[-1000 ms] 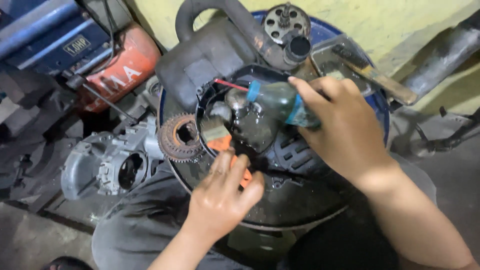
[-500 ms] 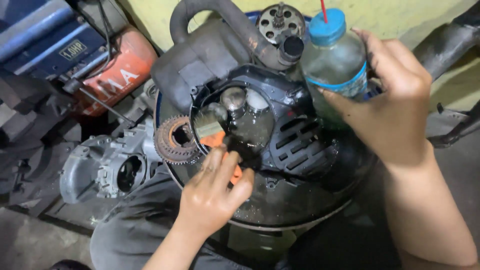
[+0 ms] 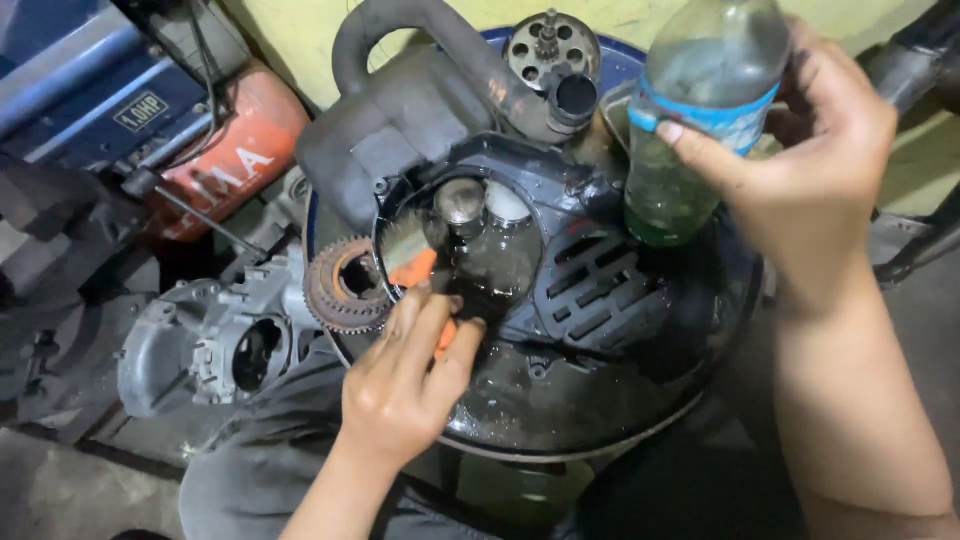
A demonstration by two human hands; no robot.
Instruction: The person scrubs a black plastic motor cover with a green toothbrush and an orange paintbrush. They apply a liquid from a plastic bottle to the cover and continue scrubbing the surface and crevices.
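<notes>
Near edge: the left hand (image 3: pixel 400 385) is closed around the orange handle of a small brush (image 3: pixel 412 262), fingers curled over it, with the bristles pointing away into the round opening of a dark engine cover (image 3: pixel 590 290). The cover lies flat in a round, dark-rimmed basin (image 3: pixel 560 445) that carries the work; its bottom looks wet and oily toward the near rim. Inside the cover's round opening sit two pale metal knobs, side by side, just beyond the brush bristles. To the right of the opening the cover has a slotted grille.

At the basin's left rim a toothed gear ring (image 3: pixel 345 285) rests, touching the rim beside the brush. Left of the basin, off it, lies a grey cast metal housing (image 3: pixel 205 345) with a round bore.

Right side: the right hand (image 3: pixel 810 150) grips a clear plastic bottle (image 3: pixel 700 120) with a blue label band, held upright above the basin's far right part, greenish liquid in its lower portion. Its cap is out of frame.

Far edge: a dark curved pipe part (image 3: pixel 430 90) and a round perforated metal disc (image 3: pixel 550 45) rest at the far rim. Far left, an orange tank (image 3: pixel 235 160).
</notes>
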